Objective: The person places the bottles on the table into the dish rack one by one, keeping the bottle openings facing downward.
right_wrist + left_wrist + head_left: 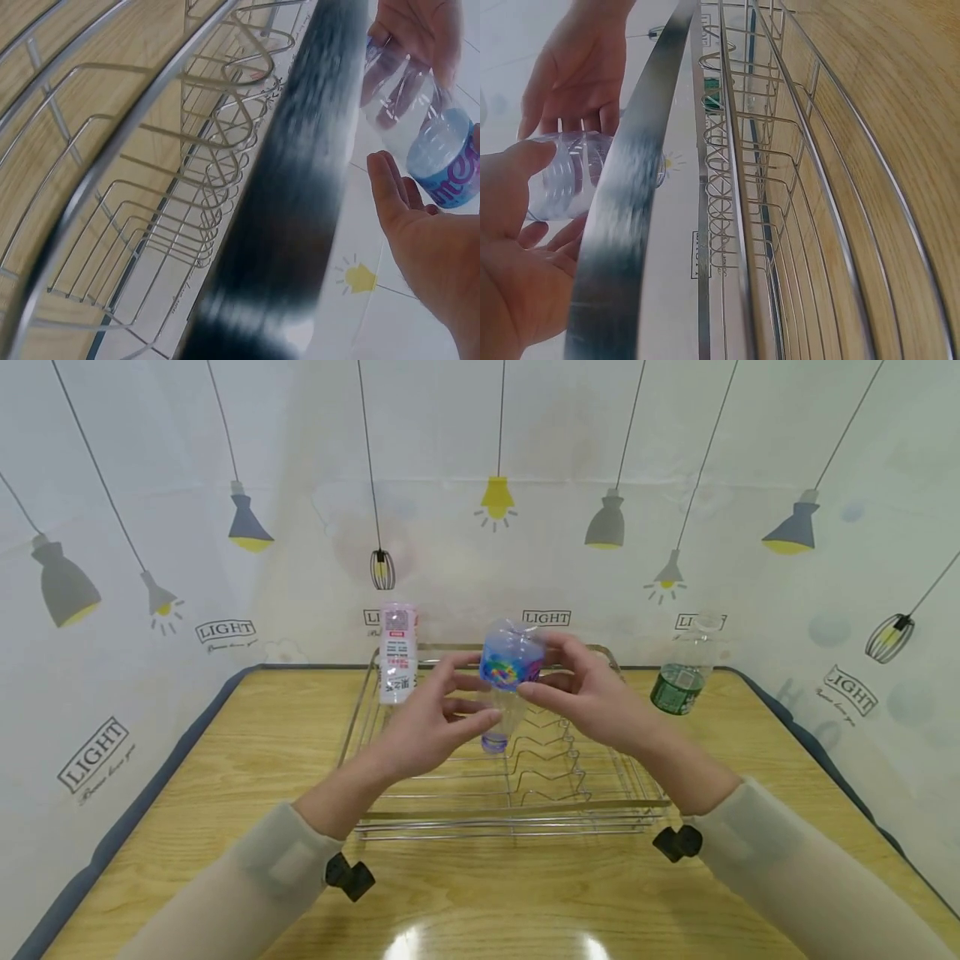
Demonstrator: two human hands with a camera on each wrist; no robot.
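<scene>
- Left hand: fingers curled round the clear plastic bottle, thumb at its lower part.
- Right hand: fingers and thumb clamped on the same bottle, around its blue label.
- That bottle is upside down between both hands, over the wire dish rack; whether it touches the wires, I cannot tell.
- Pink-and-white bottle: upside down at the rack's left rear.
- Green-labelled bottle: right of the rack, near the counter's back edge.
</scene>
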